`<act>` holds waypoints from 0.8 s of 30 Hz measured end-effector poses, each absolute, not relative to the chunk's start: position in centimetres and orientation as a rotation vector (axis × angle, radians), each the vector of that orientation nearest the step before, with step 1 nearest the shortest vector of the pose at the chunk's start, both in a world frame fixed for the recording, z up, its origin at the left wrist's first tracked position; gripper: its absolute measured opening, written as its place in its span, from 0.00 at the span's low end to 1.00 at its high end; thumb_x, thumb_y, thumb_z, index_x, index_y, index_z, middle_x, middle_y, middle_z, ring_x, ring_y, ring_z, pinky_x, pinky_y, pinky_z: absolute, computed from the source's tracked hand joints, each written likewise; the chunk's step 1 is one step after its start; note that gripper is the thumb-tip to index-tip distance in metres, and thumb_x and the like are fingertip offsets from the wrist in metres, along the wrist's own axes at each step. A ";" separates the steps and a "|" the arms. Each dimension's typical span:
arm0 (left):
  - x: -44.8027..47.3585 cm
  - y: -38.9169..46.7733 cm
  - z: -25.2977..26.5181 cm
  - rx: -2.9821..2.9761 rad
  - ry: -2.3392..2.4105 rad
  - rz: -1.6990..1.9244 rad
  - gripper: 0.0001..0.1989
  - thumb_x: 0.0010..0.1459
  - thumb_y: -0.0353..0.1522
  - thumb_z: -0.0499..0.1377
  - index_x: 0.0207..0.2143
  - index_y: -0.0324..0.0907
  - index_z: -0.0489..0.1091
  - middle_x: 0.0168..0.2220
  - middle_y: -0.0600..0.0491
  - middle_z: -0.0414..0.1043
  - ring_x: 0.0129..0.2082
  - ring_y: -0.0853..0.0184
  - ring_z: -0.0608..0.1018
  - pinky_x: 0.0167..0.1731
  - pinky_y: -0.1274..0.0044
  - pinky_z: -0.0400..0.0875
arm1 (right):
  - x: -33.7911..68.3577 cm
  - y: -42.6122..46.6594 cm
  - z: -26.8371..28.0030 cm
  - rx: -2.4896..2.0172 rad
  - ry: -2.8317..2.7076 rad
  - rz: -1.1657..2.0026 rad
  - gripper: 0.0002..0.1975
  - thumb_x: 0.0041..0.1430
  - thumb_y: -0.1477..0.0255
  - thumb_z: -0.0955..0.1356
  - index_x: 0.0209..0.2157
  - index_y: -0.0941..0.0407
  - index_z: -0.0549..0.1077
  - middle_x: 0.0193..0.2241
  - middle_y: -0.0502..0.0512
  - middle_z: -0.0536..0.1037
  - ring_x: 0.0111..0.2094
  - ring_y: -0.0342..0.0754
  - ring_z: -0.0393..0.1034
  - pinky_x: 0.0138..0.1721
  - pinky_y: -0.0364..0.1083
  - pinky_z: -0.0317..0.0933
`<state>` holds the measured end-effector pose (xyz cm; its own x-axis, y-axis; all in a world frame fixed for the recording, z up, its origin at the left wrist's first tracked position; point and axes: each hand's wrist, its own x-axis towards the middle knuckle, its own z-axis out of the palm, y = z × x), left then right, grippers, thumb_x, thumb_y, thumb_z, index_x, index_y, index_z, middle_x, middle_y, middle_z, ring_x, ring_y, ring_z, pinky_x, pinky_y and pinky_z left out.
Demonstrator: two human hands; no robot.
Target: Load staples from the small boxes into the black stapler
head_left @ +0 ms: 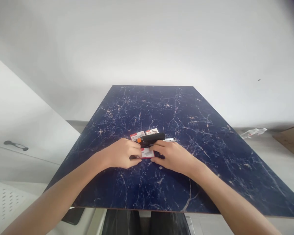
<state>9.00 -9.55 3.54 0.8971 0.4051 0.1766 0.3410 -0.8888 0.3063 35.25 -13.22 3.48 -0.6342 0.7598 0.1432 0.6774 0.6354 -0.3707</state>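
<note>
A small red-and-white box (147, 152) lies on the blue marble-patterned table, between my two hands. My left hand (124, 152) grips its left end with thumb and fingers. At the right end, the thumb and fingers of my right hand (171, 153) close on the same box. Just behind it is a long black object with an orange end (152, 138), perhaps a stapler; my hands partly cover it. Farther back are a red-and-white box (137, 135) and another small white box with dark pictures (152, 131). A shiny metal piece (170, 139) shows beyond my right knuckles.
The dark blue table (156, 107) reaches to a white wall. On the left stands a white cabinet with a black handle (16, 145). Clear plastic packaging (253, 133) and a cardboard box (291, 142) are beyond the right edge. A dark flat object (73, 216) sits below the front left.
</note>
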 end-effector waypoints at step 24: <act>8.7 -9.4 3.9 1.531 0.688 0.707 0.21 0.62 0.40 0.66 0.55 0.40 0.73 0.34 0.47 0.82 0.29 0.64 0.84 0.30 0.74 0.82 | 35.9 -13.7 4.9 -0.989 -2.063 0.541 0.10 0.63 0.68 0.72 0.46 0.51 0.77 0.50 0.58 0.77 0.44 0.52 0.78 0.45 0.52 0.78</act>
<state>8.73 -9.42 3.94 0.6336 0.7726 0.0411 0.0204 -0.0698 0.9974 35.89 -13.73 4.86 -0.4019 0.7924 0.4588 0.4654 0.6083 -0.6429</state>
